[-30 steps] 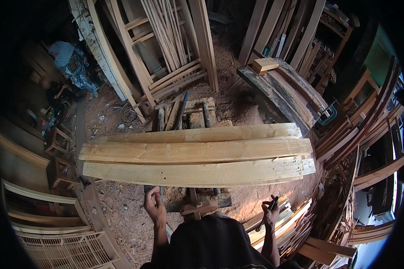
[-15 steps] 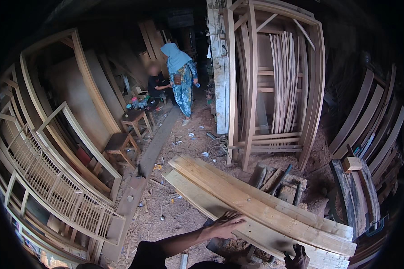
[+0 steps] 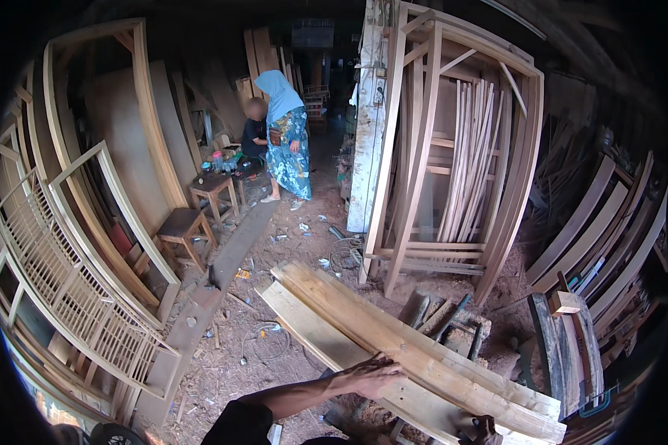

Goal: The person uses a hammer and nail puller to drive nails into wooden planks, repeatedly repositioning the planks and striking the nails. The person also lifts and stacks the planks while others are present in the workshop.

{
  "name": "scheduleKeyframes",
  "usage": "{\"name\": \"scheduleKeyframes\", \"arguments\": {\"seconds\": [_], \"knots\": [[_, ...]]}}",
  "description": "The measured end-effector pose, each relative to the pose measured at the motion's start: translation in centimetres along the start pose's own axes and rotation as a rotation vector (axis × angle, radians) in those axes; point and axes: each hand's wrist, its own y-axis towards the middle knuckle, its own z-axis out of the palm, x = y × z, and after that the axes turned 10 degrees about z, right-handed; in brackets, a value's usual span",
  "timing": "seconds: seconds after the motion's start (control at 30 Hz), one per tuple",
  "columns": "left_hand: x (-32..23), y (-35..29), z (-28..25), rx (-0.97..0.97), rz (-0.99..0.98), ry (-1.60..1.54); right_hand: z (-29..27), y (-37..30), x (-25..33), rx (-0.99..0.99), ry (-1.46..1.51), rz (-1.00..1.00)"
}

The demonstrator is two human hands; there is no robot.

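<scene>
Long pale wooden planks (image 3: 423,371) lie side by side, slanting from the middle of the view to the lower right. My left hand (image 3: 378,376) reaches in from the lower edge and rests on them. Its fingers are bent over the near edge of the middle plank, above the lower, nearest plank (image 3: 312,326). Close to the planks' right end is my right hand (image 3: 482,432), dark and partly cut off by the lower edge. Its fingers look curled, touching or just above the nearest plank; whether anything is in them is hidden.
Beneath and behind the planks lie dark timber pieces (image 3: 449,319). Tall wooden frames (image 3: 416,170) lean at a white post (image 3: 367,148). More frames and a slatted panel (image 3: 74,274) stand left, near two stools (image 3: 182,222). Two people (image 3: 286,141) are farther back; wood shavings cover the floor.
The view has shifted, moving the planks slightly left and down. My left hand's fingers are more bent on the plank. My right hand sits lower. The standing person has turned and stands closer to the seated one.
</scene>
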Motion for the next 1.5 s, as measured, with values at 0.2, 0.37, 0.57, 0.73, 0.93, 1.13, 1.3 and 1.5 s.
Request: {"name": "scheduleKeyframes", "arguments": {"seconds": [0.2,0.37,0.57,0.73,0.93,1.13,1.3,1.5], "knots": [[1.0,2.7,-4.4,-0.126,0.015,0.019,-4.5,3.0,1.4,-0.175,0.029,0.010],[4.6,6.2,-3.9,-0.115,-0.030,-0.219,-3.1,7.6,-1.7,-0.044,0.070,0.096],[6.3,5.6,0.4,-0.224,-0.035,-0.237,0.7,9.3,-5.1,-0.061,0.128,0.094],[6.5,5.5,1.7,-0.311,-0.072,-0.251,1.5,9.4,-5.9,-0.091,-0.033,-0.105],[6.7,5.6,0.8,-0.258,-0.128,-0.223,1.3,7.5,-4.3,-0.145,-0.026,0.118],[5.7,6.6,-0.4,-0.173,-0.168,-0.230,1.5,2.6,1.0,-0.298,0.056,0.263],[4.9,9.6,0.5,-0.115,-0.128,-0.224,3.7,-4.8,4.2,0.026,0.235,0.235],[3.7,12.0,0.5,-0.047,-0.145,-0.309,9.9,-8.7,5.6,0.349,0.509,0.207]]}}
